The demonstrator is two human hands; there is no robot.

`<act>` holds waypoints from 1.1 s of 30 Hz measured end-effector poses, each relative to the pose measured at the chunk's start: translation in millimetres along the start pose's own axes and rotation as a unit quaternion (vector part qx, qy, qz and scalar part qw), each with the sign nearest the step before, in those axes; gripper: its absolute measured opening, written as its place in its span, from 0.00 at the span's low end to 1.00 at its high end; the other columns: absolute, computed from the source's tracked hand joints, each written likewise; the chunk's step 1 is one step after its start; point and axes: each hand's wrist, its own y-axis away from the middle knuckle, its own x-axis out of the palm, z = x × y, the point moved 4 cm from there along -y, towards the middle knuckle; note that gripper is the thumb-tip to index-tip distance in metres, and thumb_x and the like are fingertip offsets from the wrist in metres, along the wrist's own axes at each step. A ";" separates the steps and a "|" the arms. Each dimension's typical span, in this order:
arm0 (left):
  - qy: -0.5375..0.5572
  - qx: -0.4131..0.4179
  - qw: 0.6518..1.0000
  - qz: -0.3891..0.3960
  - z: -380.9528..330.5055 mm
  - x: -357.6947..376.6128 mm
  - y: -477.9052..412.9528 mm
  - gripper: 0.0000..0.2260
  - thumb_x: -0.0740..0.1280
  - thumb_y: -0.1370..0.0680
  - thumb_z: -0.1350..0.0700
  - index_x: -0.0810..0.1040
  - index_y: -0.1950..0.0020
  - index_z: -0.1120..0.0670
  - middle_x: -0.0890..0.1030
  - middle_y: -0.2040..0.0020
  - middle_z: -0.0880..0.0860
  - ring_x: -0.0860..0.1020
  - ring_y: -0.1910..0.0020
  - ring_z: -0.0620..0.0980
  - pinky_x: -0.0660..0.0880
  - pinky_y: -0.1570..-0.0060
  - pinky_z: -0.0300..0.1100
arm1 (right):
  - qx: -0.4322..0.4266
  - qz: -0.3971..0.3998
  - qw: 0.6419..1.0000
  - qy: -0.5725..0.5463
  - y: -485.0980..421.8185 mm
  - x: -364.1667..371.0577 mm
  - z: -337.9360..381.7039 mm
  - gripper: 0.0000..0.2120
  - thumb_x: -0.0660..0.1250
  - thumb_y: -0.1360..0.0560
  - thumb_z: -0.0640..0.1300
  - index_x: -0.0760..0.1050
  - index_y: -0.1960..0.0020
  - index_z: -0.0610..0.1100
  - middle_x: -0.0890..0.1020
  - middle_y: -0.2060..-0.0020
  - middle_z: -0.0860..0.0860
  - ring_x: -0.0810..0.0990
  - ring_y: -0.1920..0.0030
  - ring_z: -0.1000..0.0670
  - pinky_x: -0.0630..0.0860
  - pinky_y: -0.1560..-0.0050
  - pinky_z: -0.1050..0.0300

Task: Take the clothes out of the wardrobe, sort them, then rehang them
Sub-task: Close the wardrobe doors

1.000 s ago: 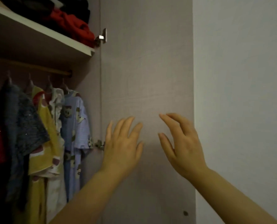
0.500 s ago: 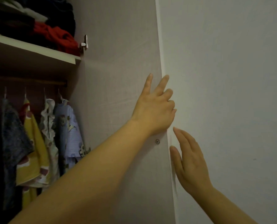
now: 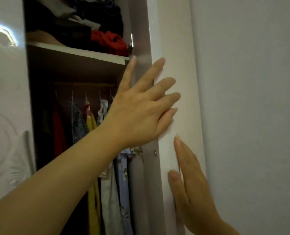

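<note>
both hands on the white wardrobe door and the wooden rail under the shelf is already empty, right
No: the head view shows the wooden rail holding a yellow garment and other clothes. The left hand and right hand are on the white wardrobe door.

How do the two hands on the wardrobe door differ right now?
The left hand sits higher on the door; the right hand sits lower. The left hand's fingers are spread across the door's edge; the right hand's lie close together, pointing up. Both rest with straight fingers on the door, gripping nothing.
</note>
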 end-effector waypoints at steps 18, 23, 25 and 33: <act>-0.141 -0.076 0.975 0.154 187.5 4.2 204.2 0.22 0.46 0.17 0.48 0.69 0.29 0.51 0.66 0.27 0.54 0.61 0.27 0.58 0.49 0.30 0.58 | -0.060 -0.040 0.996 0.061 -20.4 252.4 108.4 0.26 0.40 0.19 0.57 0.56 0.26 0.48 0.69 0.35 0.43 0.69 0.39 0.47 0.77 0.47 0.48; -0.146 -0.120 0.967 0.173 223.1 34.4 247.0 0.22 0.44 0.18 0.47 0.65 0.27 0.50 0.62 0.26 0.52 0.58 0.26 0.55 0.49 0.29 0.58 | -0.056 -0.028 0.992 0.107 -32.0 310.8 106.5 0.27 0.37 0.19 0.57 0.55 0.25 0.49 0.69 0.36 0.42 0.68 0.39 0.46 0.79 0.50 0.50; -0.147 -0.135 0.964 0.175 234.8 48.1 263.8 0.22 0.43 0.18 0.47 0.63 0.27 0.49 0.60 0.25 0.50 0.58 0.26 0.55 0.48 0.29 0.58 | -0.044 -0.027 0.992 0.117 -36.9 330.9 104.3 0.28 0.37 0.19 0.57 0.61 0.28 0.45 0.74 0.38 0.41 0.69 0.39 0.46 0.80 0.51 0.49; -0.118 -0.185 0.964 0.151 258.1 87.5 304.0 0.22 0.52 0.22 0.49 0.68 0.28 0.51 0.67 0.28 0.52 0.64 0.28 0.57 0.54 0.31 0.59 | -0.050 -0.075 0.985 0.150 -48.7 394.5 83.1 0.24 0.44 0.19 0.54 0.63 0.31 0.41 0.77 0.39 0.40 0.70 0.39 0.45 0.77 0.46 0.48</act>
